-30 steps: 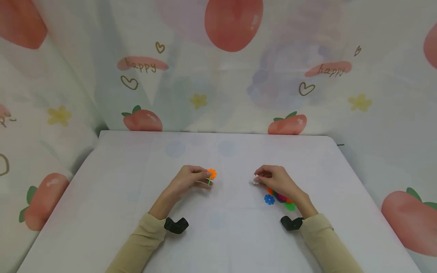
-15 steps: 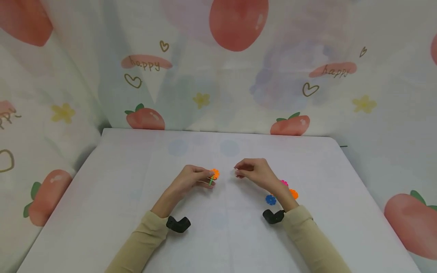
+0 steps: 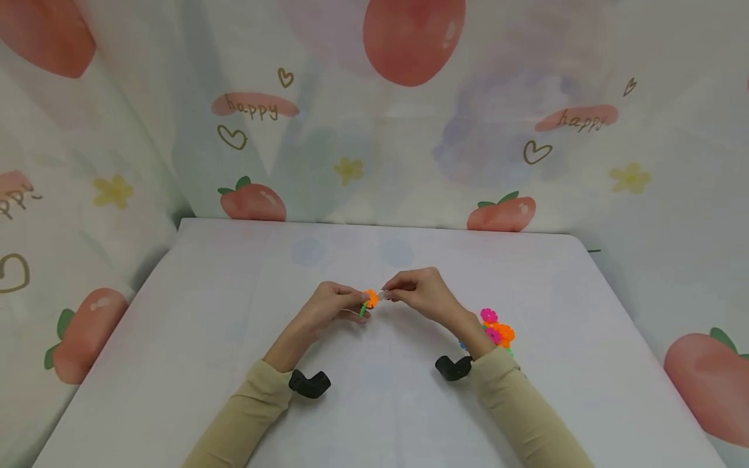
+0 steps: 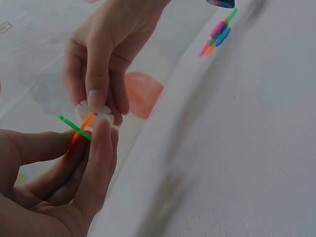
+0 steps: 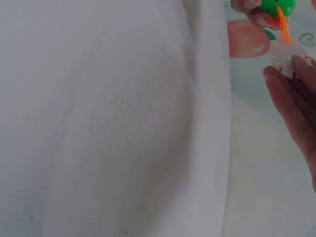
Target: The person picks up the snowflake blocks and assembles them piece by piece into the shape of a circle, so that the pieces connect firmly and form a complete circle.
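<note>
Joining step: left hand (image 3: 330, 305) pinches orange-green piece (image 3: 368, 299), right hand (image 3: 424, 294) pinches white disc (image 4: 95, 111) against it; next needs slot alignment, then push

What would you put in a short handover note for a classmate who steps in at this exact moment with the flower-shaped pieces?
Left hand: pinches the joined orange piece and green piece.
Right hand: pinches a white piece, touching the orange one's edge.
Spare pieces: small pile on the white table, by the right forearm.
Done: orange and green slotted together.
Left: the white piece does not look fully seated; the pile is unused.
</note>
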`<state>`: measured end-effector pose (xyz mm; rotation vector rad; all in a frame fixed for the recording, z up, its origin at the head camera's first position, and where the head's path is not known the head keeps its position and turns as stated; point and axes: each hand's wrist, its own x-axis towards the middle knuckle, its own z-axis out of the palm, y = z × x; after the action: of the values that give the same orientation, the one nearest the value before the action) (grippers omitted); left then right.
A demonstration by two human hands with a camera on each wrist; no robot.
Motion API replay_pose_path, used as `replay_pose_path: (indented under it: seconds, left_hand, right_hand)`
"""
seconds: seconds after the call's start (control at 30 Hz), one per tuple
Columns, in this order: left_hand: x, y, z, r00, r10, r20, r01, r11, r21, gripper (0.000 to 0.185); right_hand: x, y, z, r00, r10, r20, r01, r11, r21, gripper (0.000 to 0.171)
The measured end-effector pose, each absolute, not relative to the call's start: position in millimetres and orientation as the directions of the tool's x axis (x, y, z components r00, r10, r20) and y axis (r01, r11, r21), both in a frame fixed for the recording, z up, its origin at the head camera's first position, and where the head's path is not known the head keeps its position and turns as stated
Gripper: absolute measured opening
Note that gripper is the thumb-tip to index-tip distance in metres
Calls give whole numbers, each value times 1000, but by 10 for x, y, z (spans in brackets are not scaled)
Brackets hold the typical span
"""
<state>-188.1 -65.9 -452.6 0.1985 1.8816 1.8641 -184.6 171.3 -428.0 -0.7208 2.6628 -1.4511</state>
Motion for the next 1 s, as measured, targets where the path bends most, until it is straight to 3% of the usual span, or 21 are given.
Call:
replay_pose_path:
  seconds: [0.33, 0.67, 1.0]
  left_hand:
    - [-1852, -607, -4487, -914, 351, -205, -213, 17, 977, 26]
    - [-1847, -622, -4494, -846, 475, -242, -258, 32, 966, 23]
    - [-1827, -632, -4557, -845, 466, -264, -292, 12, 956, 42]
  right_hand:
    - [-1879, 1611, -4323, -855, -381, 351, -500, 425, -755, 7]
    - [-1955, 1673, -4243, -839, -473, 269, -490, 440, -753, 12]
    - [-1952, 1729, -4289, -796, -531, 290, -568, 489, -663, 21]
